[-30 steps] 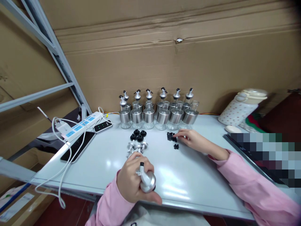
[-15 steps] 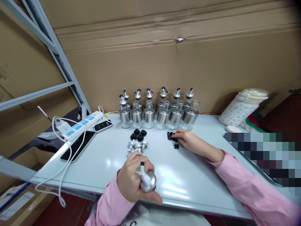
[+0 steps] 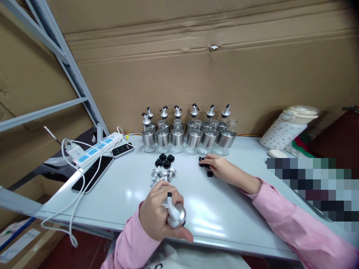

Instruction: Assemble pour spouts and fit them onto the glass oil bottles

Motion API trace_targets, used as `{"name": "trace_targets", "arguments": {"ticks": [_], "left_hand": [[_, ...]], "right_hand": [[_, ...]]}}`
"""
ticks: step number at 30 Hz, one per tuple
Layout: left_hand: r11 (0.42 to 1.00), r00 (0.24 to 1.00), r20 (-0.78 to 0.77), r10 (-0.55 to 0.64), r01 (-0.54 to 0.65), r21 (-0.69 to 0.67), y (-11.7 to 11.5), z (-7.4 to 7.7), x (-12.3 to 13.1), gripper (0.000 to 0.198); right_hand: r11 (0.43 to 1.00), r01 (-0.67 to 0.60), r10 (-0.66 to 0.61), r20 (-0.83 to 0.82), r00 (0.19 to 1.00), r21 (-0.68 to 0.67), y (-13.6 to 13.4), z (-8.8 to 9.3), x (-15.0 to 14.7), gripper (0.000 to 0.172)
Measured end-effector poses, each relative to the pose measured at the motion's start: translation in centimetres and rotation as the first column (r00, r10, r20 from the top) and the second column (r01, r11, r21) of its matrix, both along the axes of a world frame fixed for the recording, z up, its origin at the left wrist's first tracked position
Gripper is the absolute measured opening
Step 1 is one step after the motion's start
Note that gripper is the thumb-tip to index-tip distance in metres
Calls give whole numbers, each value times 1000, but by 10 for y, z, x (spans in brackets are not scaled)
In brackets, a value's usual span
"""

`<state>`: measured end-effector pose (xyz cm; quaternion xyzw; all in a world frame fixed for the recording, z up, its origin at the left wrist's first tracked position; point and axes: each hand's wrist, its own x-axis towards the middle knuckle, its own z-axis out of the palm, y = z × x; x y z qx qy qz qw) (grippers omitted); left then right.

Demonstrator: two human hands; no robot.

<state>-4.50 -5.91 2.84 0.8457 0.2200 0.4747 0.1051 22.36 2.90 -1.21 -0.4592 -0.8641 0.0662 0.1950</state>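
My left hand (image 3: 159,211) is wrapped round a silver pour spout (image 3: 176,216) with a black tip, held above the table's front edge. My right hand (image 3: 221,168) reaches down to a small pile of black plastic pieces (image 3: 202,162), its fingers bent together on them; what lies between the fingertips is hidden. A few more small black pieces (image 3: 210,174) lie just nearer to me. Beyond my left hand is a heap of silver spouts (image 3: 165,172). Behind that heap sit several black ribbed stoppers (image 3: 163,157).
Glass bottles with steel bands (image 3: 177,139) stand in two rows at the back; the rear row and the front-left bottle carry spouts. At left lie a power strip (image 3: 98,149), cables, a phone (image 3: 92,173) and a small black device (image 3: 122,150). A dotted flask (image 3: 283,130) stands at right.
My right hand has shifted slightly left over the black pieces, covering more of the pile. My left hand and the spout in it have stayed in place.
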Motion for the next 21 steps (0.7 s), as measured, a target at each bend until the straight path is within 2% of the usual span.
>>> {"name": "trace_targets", "arguments": {"ticks": [10,21], "left_hand": [[1000,1000,-9,-2,2,11,-1,1,0,55],[1000,1000,-13,-7,7,3,0,1,-1,54]], "right_hand": [[1000,15,-16,18,1000,9,1,1,2,42],[999,35,-35,72,997,-2,0,4,3,43]]}}
